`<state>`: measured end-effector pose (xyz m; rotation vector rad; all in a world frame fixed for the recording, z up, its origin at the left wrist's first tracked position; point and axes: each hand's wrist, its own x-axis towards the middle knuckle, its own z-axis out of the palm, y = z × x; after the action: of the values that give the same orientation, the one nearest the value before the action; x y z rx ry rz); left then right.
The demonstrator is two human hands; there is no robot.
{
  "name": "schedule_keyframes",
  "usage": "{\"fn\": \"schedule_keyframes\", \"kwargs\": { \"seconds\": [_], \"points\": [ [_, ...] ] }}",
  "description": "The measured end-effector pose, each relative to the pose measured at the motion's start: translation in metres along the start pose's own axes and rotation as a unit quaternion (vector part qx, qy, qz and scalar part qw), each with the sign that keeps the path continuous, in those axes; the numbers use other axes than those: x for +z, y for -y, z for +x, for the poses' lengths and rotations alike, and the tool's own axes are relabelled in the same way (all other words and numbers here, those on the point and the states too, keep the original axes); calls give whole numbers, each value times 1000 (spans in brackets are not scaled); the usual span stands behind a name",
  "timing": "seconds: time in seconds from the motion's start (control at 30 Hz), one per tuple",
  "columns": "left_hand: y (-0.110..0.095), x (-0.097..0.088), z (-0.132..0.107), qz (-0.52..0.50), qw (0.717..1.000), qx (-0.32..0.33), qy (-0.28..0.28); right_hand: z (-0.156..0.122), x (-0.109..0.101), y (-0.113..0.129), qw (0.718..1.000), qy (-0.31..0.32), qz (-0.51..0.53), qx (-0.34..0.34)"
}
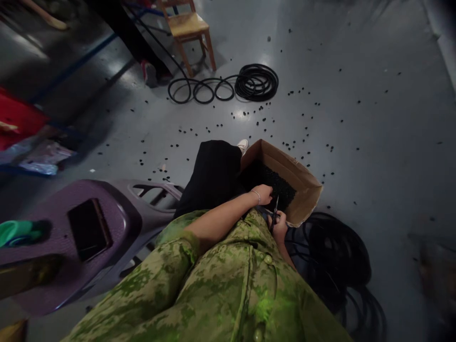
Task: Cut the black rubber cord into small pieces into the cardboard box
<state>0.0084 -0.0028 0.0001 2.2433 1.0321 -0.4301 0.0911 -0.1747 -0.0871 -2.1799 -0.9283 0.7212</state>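
My left hand (264,194), with a thin bracelet at the wrist, reaches over the open cardboard box (302,183), which is filled with small black pieces (276,183). Its fingers are curled, pinched on something I cannot make out. My right hand (279,226) sits just below it at the box's near edge, closed around black scissors (275,210) that point up toward the left hand. A green camouflage shirt and a black trouser leg (213,173) fill the foreground.
A purple plastic chair (117,232) with a dark phone (89,229) on it stands at my left. Coiled black tubing (254,81) lies on the grey floor ahead, more black tubing (335,266) at my right. Small black pieces scatter the floor. A wooden chair (188,28) stands far ahead.
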Motion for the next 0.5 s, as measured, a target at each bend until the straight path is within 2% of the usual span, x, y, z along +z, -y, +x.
{"fn": "schedule_keyframes", "kwargs": {
  "seconds": [0.23,0.33,0.43,0.5],
  "points": [
    [-3,-2,-5,54,998,1,-11,1,-1,0,999,-34,-20,14],
    [-7,-2,-9,76,996,26,-39,2,-2,-1,998,-48,-50,9],
    [-10,-4,-14,101,992,26,-77,2,-4,-3,997,-30,-74,-1],
    [-11,-6,-18,101,992,-5,-71,2,-6,-4,996,-5,-90,-4]
  ]
}}
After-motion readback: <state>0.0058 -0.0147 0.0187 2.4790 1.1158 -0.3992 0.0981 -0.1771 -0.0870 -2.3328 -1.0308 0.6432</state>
